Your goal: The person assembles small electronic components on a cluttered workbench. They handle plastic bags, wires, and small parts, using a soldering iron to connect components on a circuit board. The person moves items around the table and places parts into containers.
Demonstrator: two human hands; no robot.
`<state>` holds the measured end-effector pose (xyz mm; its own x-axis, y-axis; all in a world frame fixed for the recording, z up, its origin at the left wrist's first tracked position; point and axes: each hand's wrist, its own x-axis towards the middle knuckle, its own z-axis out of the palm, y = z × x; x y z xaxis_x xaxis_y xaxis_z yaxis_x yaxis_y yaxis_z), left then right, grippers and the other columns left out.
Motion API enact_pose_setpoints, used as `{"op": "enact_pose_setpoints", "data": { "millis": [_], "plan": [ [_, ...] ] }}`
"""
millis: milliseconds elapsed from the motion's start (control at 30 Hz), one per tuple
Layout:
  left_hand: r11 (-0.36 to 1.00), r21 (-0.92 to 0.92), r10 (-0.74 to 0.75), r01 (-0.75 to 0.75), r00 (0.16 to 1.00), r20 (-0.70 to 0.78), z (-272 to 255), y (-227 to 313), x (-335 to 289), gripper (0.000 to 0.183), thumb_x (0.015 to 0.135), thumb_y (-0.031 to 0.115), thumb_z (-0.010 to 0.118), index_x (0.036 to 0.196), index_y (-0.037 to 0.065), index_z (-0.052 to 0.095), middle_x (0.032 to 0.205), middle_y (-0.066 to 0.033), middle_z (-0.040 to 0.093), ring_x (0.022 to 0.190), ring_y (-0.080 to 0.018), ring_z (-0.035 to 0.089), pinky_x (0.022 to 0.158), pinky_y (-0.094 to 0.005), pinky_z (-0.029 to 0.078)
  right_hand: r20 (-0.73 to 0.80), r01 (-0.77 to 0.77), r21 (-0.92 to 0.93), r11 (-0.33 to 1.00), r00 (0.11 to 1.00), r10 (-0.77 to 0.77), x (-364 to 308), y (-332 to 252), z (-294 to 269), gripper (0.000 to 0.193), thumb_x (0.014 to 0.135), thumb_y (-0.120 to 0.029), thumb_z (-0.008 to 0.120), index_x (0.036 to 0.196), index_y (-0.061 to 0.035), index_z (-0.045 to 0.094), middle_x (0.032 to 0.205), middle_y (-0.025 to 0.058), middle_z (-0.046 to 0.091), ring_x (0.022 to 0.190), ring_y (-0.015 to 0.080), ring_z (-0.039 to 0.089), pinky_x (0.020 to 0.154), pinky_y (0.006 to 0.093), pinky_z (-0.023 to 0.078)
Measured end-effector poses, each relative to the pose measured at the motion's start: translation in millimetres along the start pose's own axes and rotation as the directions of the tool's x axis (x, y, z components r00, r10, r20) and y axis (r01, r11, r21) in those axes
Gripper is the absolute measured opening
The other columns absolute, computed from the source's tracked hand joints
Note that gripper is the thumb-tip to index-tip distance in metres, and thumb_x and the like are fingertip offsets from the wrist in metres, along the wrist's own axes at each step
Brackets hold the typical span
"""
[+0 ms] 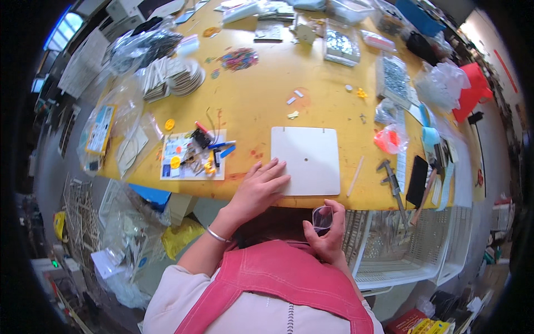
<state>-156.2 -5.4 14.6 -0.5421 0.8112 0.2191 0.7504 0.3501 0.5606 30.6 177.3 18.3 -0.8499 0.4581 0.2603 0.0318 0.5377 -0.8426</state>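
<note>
A flat white board [308, 161] with rounded corners, a small hole near its middle and two short slots along its far edge lies on the yellow table. My left hand [261, 185] rests with its fingers stretched over the board's left edge, gripping nothing. Just off the table's front edge, my right hand [329, 228] is closed around a small clear piece [322, 217] with a dark rim; its exact kind does not show. Right of the board lies a thin whitish stick [355, 176].
Left of the board, a printed sheet [167, 170] bears small coloured parts and wires. A caliper [394, 186], a black phone [416, 181] and a hammer [427, 196] lie on the right. White plastic baskets [403, 274] stand below the table edge. Stacked pale plates [183, 78] sit far left.
</note>
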Motion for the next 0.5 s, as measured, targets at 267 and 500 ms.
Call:
{"op": "enact_pose_setpoints", "data": {
  "millis": [267,500],
  "plan": [
    [0.999,0.021,0.035,-0.034,0.998,-0.055,5,-5,-3,0.053,0.084,0.017,0.083,0.134,0.014,0.067,0.157,-0.0123,0.055,0.15,-0.0311,0.046,0.122,-0.0529,0.035,-0.017,0.038,0.036,0.999,0.999,-0.038,8,-10,1,0.069,0.074,-0.012,0.088,0.132,-0.0007,0.053,0.106,0.0139,0.056,0.094,0.0277,0.058,0.087,0.041,0.049],
    [0.999,-0.028,0.026,-0.028,0.997,-0.073,5,-5,-6,0.051,0.086,0.018,0.082,0.134,0.014,0.066,0.157,-0.0122,0.054,0.151,-0.0311,0.045,0.122,-0.0535,0.035,0.011,0.018,0.031,0.999,1.0,-0.018,7,-13,9,0.07,0.074,-0.011,0.088,0.134,0.0,0.053,0.11,0.0145,0.057,0.095,0.0274,0.058,0.088,0.0405,0.05]
  ]
}}
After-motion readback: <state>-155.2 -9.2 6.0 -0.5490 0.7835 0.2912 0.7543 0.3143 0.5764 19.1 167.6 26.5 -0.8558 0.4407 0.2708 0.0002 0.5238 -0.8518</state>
